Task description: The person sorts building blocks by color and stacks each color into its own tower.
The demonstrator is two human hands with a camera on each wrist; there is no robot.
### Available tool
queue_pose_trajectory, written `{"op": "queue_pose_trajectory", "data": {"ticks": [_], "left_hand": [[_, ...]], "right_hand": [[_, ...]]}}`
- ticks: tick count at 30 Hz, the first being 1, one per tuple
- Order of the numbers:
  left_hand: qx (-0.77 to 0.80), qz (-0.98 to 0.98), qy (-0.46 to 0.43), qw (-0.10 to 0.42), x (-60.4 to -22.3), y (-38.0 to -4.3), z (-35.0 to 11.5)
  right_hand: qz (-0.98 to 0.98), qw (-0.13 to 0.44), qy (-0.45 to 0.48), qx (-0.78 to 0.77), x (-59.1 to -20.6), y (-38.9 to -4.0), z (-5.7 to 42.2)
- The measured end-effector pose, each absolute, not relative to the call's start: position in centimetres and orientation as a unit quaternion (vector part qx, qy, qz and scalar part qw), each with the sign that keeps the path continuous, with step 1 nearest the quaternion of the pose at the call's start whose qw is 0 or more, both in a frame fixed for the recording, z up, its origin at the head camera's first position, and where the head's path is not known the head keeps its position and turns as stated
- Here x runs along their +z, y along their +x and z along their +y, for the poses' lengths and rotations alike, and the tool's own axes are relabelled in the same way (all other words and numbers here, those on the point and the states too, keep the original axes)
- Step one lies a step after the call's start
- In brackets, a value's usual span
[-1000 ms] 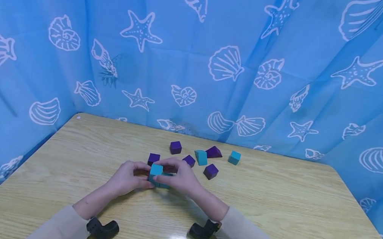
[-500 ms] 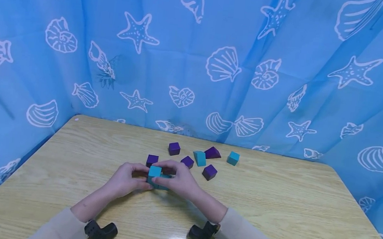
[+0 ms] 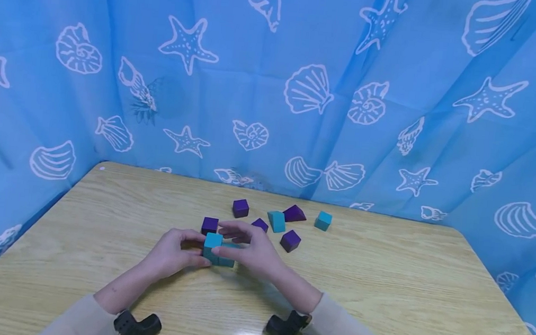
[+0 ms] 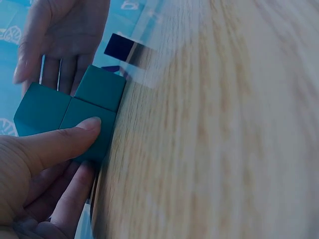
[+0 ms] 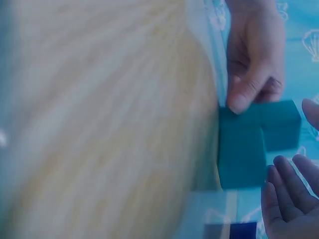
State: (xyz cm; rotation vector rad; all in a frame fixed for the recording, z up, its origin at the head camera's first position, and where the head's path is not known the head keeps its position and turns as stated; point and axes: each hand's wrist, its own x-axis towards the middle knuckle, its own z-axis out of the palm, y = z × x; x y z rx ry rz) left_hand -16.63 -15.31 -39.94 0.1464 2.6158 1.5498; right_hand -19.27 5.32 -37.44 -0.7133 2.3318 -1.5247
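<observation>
Two teal blocks sit side by side on the table, with a teal cube [image 3: 213, 240] stacked on the left one. My left hand [image 3: 172, 252] pinches the lower left teal cube [image 4: 75, 114], thumb against its near face and fingers behind. Beside that cube is the lower right teal block [image 4: 102, 87]. Around the stack's right side hovers my right hand [image 3: 253, 248], fingers extended and thumb spread. In the left wrist view a gap shows between the right thumb and the top cube, and the other fingertips are partly hidden behind the blocks.
Behind the hands lie several purple cubes [image 3: 291, 241], a teal curved-looking wedge [image 3: 276, 221], a purple wedge [image 3: 295, 214] and another teal cube [image 3: 323, 221]. One purple cube [image 3: 210, 225] stands close behind the stack. A blue shell-print curtain [image 3: 256, 81] borders the wooden table [image 3: 381, 294].
My right fingers have loosened and spread slightly away from the top cube. The left hand keeps its pinch, and the stack stays as it was while the head view shifts a little.
</observation>
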Motion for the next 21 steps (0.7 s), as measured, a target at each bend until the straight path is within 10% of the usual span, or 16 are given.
{"op": "queue_pose_trajectory", "data": {"ticks": [21], "left_hand": [[0.507,0.860,0.031,0.052,-39.7,-16.5,-15.0]], "right_hand": [[0.802,0.024,-0.087,-0.590,-35.1,-21.3,14.2]]}}
